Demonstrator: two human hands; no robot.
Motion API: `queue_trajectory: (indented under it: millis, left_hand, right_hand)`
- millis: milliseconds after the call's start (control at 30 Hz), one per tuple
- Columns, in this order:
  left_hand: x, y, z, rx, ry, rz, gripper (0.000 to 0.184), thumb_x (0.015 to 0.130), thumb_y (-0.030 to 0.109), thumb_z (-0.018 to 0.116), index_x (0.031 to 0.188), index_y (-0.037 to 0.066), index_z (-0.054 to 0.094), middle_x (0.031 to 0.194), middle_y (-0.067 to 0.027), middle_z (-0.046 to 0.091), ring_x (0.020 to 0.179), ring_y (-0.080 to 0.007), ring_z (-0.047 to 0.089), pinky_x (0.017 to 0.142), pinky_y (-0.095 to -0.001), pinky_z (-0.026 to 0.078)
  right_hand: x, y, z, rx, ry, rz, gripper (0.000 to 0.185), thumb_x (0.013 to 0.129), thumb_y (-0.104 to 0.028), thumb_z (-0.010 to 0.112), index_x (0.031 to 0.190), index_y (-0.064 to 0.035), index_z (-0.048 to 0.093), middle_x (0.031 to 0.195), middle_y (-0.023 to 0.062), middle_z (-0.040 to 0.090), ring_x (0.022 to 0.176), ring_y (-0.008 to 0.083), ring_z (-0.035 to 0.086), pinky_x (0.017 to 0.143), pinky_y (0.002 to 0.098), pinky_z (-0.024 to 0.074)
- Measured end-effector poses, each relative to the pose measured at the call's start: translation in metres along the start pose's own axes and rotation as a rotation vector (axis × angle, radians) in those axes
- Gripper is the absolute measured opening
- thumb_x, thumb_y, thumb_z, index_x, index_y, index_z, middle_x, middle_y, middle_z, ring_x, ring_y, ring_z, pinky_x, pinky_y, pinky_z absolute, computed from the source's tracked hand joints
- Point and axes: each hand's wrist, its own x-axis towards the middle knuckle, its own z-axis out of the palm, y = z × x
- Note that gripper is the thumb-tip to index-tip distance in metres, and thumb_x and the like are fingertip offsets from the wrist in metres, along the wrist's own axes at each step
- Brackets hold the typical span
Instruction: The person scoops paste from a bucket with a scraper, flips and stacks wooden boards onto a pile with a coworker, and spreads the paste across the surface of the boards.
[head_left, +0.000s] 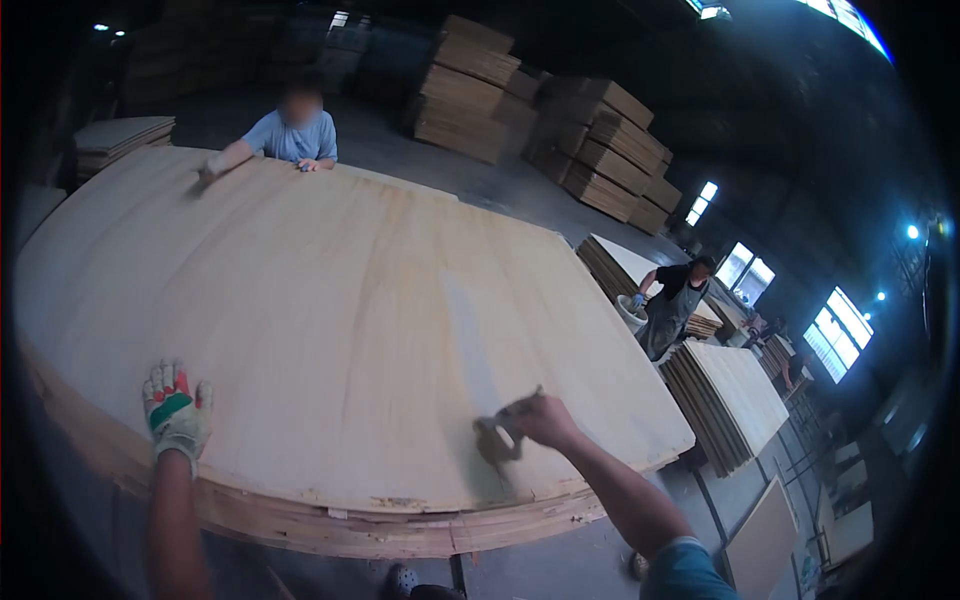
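Note:
A large pale plywood sheet (pixel 330 300) lies on top of a thick stack in front of me. My left hand (pixel 178 415), in a white glove with green and red patches, rests flat with fingers spread near the sheet's front left edge. My right hand (pixel 545 420) is closed around a scraper (pixel 495 440) held against the sheet near its front right. The scraper is blurred, so its blade shape is unclear. A greyish wet-looking streak (pixel 465 335) runs along the wood from beyond the scraper towards it.
Across the stack, a person in a blue shirt (pixel 295 135) leans over the sheet with one arm stretched out. At right, an aproned person (pixel 680 305) holds a white bucket (pixel 632 312) beside other board stacks (pixel 735 395). Tall stacks (pixel 470 90) stand at the back.

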Motion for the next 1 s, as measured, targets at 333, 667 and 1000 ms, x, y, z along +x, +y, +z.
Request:
queue_trajectory:
  millis: [333, 667, 1000]
  left_hand:
    - [-0.016, -0.012, -0.015, -0.07, 0.029, 0.043, 0.069, 0.104, 0.049, 0.047, 0.155, 0.004, 0.041, 0.165, -0.019, 0.034, 0.155, -0.0357, 0.028, 0.127, -0.0492, 0.017]
    - [-0.002, -0.047, 0.042, -0.195, 0.422, 0.238, 0.051, 0.098, 0.036, 0.063, 0.139, 0.006, 0.059, 0.148, -0.0187, 0.055, 0.14, -0.037, 0.048, 0.119, -0.0499, 0.034]
    - [0.065, -0.209, 0.018, -0.792, 0.458, 0.222, 0.037, 0.094, 0.018, 0.072, 0.129, 0.006, 0.067, 0.127, -0.0187, 0.069, 0.119, -0.0356, 0.064, 0.103, -0.0434, 0.051]
  right_hand:
    - [-0.053, 0.032, 0.049, -0.184, 0.066, -0.53, 0.024, 0.089, -0.011, 0.07, 0.112, -0.0109, 0.078, 0.1, 0.0109, 0.076, 0.095, 0.0306, 0.072, 0.087, 0.0409, 0.058]
    - [-0.108, -0.106, 0.016, 0.346, 0.105, -0.33, 0.027, 0.094, 0.004, 0.063, 0.117, -0.0021, 0.075, 0.108, 0.017, 0.075, 0.101, 0.0238, 0.074, 0.088, 0.0319, 0.0571]
    - [0.001, -0.197, 0.162, -0.009, 0.096, -0.373, 0.026, 0.089, -0.013, 0.066, 0.113, -0.0105, 0.076, 0.103, 0.0128, 0.073, 0.092, 0.0319, 0.071, 0.082, 0.0423, 0.0576]
